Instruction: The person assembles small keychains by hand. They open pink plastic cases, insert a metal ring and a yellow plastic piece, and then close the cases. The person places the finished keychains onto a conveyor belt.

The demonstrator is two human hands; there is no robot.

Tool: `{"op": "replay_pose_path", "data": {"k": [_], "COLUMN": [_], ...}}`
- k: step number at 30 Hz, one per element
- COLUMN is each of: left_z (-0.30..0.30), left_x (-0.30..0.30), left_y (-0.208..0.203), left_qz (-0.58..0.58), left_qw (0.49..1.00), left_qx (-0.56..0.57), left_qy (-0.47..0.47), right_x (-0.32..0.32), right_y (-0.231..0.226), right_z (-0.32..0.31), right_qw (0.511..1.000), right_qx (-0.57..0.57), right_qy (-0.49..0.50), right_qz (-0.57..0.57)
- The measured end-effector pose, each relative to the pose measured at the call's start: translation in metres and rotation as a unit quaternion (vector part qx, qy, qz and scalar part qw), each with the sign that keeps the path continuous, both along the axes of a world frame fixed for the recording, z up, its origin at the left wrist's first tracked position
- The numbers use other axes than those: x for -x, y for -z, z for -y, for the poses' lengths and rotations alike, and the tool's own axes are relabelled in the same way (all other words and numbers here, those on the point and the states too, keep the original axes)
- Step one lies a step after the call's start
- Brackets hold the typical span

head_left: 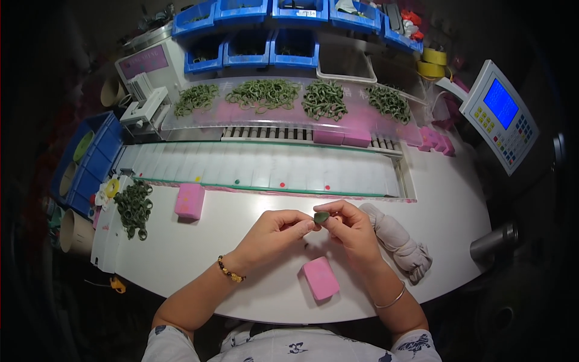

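Over the white table, my hands meet in front of me at a small dark green ring, which looks like those lying in the piles. My right hand pinches it between thumb and fingers. My left hand is closed too, thumb against fingertips, right beside the ring; whether it grips the ring's edge or something tiny is hidden. Just below the hands lies a pink foam block. Off to the left, a pile of dark green rings rests on the table's edge area.
A second pink block stands left of centre. A rolled grey cloth lies by my right forearm. Behind runs a glass-edged white strip, then a clear shelf with several ring piles. Blue bins and a keypad display stand beyond.
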State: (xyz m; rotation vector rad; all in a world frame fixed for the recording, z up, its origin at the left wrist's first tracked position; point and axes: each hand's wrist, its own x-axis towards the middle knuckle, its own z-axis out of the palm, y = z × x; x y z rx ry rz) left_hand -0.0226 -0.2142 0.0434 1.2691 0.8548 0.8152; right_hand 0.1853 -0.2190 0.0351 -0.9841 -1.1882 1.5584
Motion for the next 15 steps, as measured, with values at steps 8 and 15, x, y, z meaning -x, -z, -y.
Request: {"op": "replay_pose_path", "data": {"k": [8,15], "left_z": [-0.053,-0.172], "left_x": [0.054,0.085], "left_y": [-0.032,-0.127], "left_qz": [-0.204,-0.085], "left_qw": [0.977,0.984], "left_qx": [-0.030,-0.053], "left_qy": [0.052,-0.148], "right_x": [-0.012,-0.006], "right_y": [0.004,-0.003], "right_z": [-0.004,-0.003], "right_qw": [0.985,0.984], "right_qx": [0.110,0.111], "right_qy": [0.078,0.055], "right_qz": [-0.107,-0.131]}}
